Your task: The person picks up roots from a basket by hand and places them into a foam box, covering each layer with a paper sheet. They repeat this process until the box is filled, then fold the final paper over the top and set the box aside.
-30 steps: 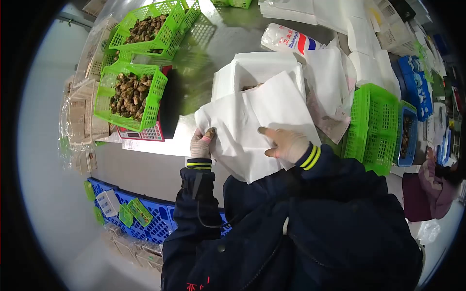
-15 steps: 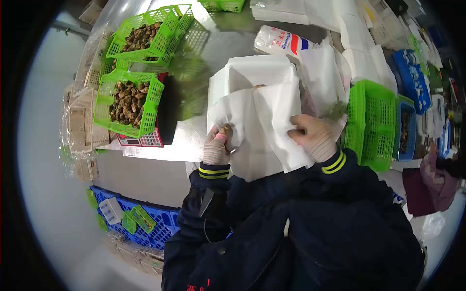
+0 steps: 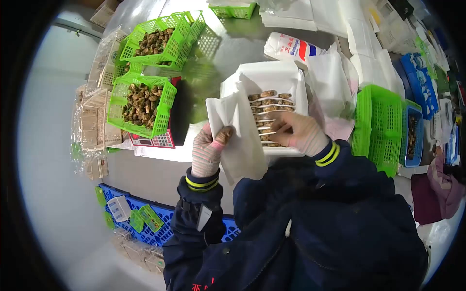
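Observation:
A white foam box [image 3: 303, 92] stands on the table in front of me. In it lie rows of small brown lumpy pieces [image 3: 268, 93], separated by thin white strips. With closed fingers my left hand [image 3: 208, 151], in a striped glove that leaves the fingertips bare, holds a white paper sheet [image 3: 242, 138] folded back over the box's left side. Inside the box, my right hand [image 3: 301, 133] rests over the rows, its finger and thumb bent but apart, touching the pieces. It hides some of them, and I see nothing clearly gripped in it.
On the left, a green basket [image 3: 167, 104] of brown pieces sits on a red scale [image 3: 158, 140]; another filled green basket [image 3: 182, 43] is behind it. A plastic-wrapped roll [image 3: 293, 47] lies beyond the box. Green baskets [image 3: 376, 131] stand at right, near a person in purple [image 3: 439, 191].
The paper has been drawn left off the box, uncovering the rows of brown pieces. My right hand has let go of the paper and moved onto the rows.

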Available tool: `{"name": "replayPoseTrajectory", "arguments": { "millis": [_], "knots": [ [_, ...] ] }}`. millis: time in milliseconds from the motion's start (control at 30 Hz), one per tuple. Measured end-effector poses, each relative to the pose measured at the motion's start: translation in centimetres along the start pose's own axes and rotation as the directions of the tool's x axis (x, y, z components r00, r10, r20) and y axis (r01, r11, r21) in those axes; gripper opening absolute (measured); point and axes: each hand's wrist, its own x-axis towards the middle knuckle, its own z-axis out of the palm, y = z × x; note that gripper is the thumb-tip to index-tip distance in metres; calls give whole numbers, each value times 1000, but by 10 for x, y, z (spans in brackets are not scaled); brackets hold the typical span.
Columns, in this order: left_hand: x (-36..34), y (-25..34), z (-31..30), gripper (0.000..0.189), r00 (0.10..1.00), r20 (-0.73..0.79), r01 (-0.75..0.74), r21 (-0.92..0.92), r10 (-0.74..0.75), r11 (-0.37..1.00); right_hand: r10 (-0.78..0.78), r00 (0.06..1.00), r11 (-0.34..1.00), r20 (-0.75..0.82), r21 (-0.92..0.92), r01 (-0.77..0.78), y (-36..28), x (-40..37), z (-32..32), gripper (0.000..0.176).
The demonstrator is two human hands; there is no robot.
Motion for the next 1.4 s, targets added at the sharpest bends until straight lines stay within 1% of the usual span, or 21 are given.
{"name": "replayPoseTrajectory", "arguments": {
  "millis": [67, 167, 300, 333, 433, 533, 600, 667, 700, 733, 767, 800, 867, 933, 1000, 1033, 1100, 1133, 1200, 1267, 1400],
  "knots": [
    [4, 21, 3, 31, 993, 119, 22, -33, -18, 999, -240, 971, 830, -13, 515, 212, 46, 25, -19, 84],
    [14, 54, 20, 37, 981, 186, 45, 64, -57, 997, -269, 957, 907, 108, 364, 214, 58, 56, -45, 118],
    [26, 101, 49, 37, 964, 241, 80, 146, -114, 986, -534, 827, 731, 175, 588, 347, 37, 109, -33, 123],
    [33, 112, 53, 34, 958, 273, 34, 204, -91, 978, -692, 689, 600, 216, 704, 381, -5, 111, -46, 110],
    [64, 135, 52, 29, 956, 238, 80, 360, -174, 929, -526, 830, 608, 188, 765, 211, -18, 121, -59, 63],
    [116, 129, 29, 25, 924, 340, -214, 91, 172, 973, -346, 938, 909, 7, 250, 334, -38, 143, -111, 40],
    [165, 130, 14, 20, 951, 234, -245, 164, 204, 955, -461, 885, 398, -72, 874, 279, -26, 181, -135, 27],
    [216, 126, 17, 23, 655, 494, -756, 436, 572, 489, -320, 927, 587, -196, 727, 356, -54, 197, -155, 22],
    [240, 117, 12, 23, 584, 524, -809, 437, 620, 392, -730, 637, 660, -250, -14, 751, -59, 217, -165, 23],
    [260, 101, 4, 26, 519, 569, -841, 472, 638, 263, -943, 321, 172, 90, -694, 699, -60, 235, -172, 26],
    [276, 84, -4, 27, 506, 592, -845, 487, 628, 221, -801, 590, 311, 101, -772, 554, -40, 253, -171, 32],
    [289, 64, -13, 28, 496, 613, -846, 502, 615, 181, -746, 636, 86, 198, -918, 387, -18, 270, -174, 35],
    [311, 6, -36, 33, 620, 606, -768, 598, 497, 229, -569, 773, 114, 279, -905, 411, 18, 299, -165, 41],
    [324, -58, -58, 35, 789, 500, -611, 702, 358, 366, -17, 936, 175, 353, -920, 350, 44, 338, -151, 47],
    [340, -120, -79, 32, 923, 379, -299, 611, 61, 733, 125, 955, 439, 271, -878, 192, 62, 343, -146, 41],
    [349, -139, -84, 32, 926, 374, -286, 610, 49, 739, 284, 950, 851, 127, -491, -188, 180, 403, -148, 32],
    [359, -171, -91, 28, 992, 119, -64, 726, -33, 685, 251, 965, 866, 72, -463, -190, 111, 376, -149, 37],
    [366, -175, -90, 27, 981, 164, -176, 509, 106, 843, 234, 971, 873, 44, -449, -190, 71, 361, -149, 42],
    [379, -129, -72, 28, 988, -59, 146, 637, -141, 757, 272, 961, 710, -56, -662, -240, 89, 373, -149, 55],
    [398, -117, -68, 28, 992, -13, 82, 825, -126, 560, 449, 886, 671, -117, -610, -421, 85, 375, -148, 54],
    [418, -111, -44, 35, 991, -27, 97, 818, -130, 567, 367, 892, 692, -263, -564, -451, 118, 385, -148, 50]
  ]
}}
